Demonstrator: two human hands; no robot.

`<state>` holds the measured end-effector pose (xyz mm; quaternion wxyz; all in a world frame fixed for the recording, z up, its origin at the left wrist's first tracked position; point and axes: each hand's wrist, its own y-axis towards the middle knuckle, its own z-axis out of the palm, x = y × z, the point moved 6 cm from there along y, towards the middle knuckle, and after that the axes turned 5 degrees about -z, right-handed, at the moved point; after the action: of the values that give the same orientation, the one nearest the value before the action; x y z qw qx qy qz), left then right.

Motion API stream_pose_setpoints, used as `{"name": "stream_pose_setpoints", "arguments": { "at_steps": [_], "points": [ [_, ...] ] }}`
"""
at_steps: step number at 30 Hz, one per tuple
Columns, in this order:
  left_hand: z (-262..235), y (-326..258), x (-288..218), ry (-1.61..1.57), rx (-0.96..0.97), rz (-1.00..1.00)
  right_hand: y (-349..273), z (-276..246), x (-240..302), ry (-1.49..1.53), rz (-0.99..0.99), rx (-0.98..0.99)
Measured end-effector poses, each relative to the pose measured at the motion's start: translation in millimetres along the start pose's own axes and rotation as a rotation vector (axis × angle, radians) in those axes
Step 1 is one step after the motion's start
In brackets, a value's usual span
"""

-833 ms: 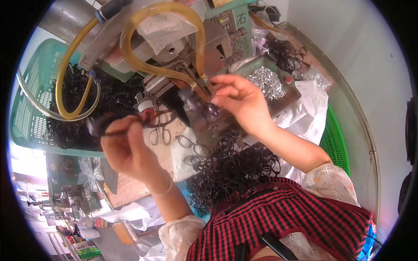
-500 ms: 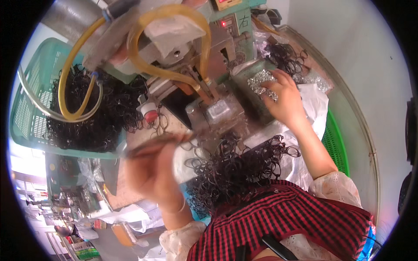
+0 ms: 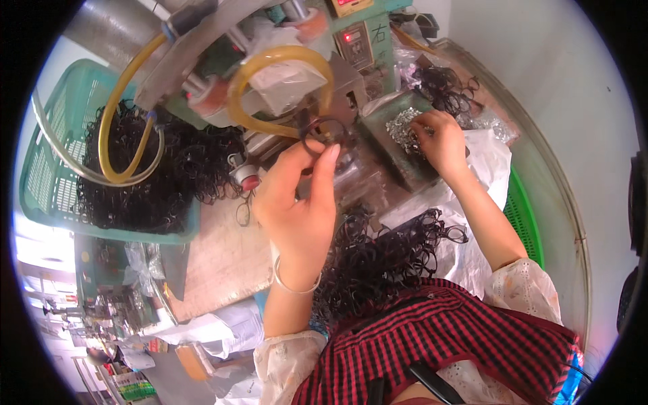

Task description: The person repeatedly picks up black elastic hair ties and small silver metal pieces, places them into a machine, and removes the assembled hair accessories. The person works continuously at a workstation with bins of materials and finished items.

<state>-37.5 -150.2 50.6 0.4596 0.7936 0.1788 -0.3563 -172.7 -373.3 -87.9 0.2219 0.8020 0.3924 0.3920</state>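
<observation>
The left hand (image 3: 297, 202) pinches a black elastic ring (image 3: 322, 133) upright just before the machine (image 3: 351, 74), while the right hand (image 3: 442, 138), farther right, pinches into the silver clips (image 3: 403, 127).

At frame centre the left hand (image 3: 297, 202) pinches a black elastic loop (image 3: 322, 133); upper right, the right hand (image 3: 442, 138) touches silver clips (image 3: 403, 128) in a tray (image 3: 391, 158).

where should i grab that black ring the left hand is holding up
Pinch the lower arc of the ring from below, as the left hand does: it is a thin open loop, its top arc lies against the machine, and only the bottom is clear.
</observation>
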Motion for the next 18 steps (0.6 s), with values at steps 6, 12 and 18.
{"name": "stream_pose_setpoints", "arguments": {
  "at_steps": [6,12,18],
  "points": [
    [-8.0,-19.8,5.9,-0.035,-0.021,0.045,-1.9,2.5,7.1,-0.017,-0.041,0.046],
    [-87.1,-42.7,87.4,0.27,-0.201,-0.047,-11.3,-11.3,10.2,-0.028,-0.009,0.076],
    [-107.1,-22.9,224.9,0.754,0.692,0.032,6.7,0.0,14.9,0.048,-0.143,0.063]
  ]
}}
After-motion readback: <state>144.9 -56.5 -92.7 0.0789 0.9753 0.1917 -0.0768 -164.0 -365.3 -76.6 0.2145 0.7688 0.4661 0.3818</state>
